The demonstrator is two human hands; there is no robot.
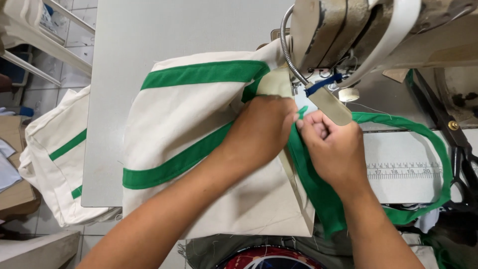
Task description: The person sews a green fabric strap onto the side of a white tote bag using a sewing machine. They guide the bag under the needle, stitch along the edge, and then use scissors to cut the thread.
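The left hand [264, 127] lies flat on a cream canvas bag [199, 149] trimmed with green bands, pressing it to the grey table [129, 45] just in front of the sewing machine [348, 30]. The right hand [334, 149] is curled beside it, fingers pinched on the green strap [318, 189] — this strap loops out to the right over a printed ruler [403, 172] and back. Black scissors [458, 149] lie at the far right, and a second cream bag [55, 154] hangs off the table's left edge.
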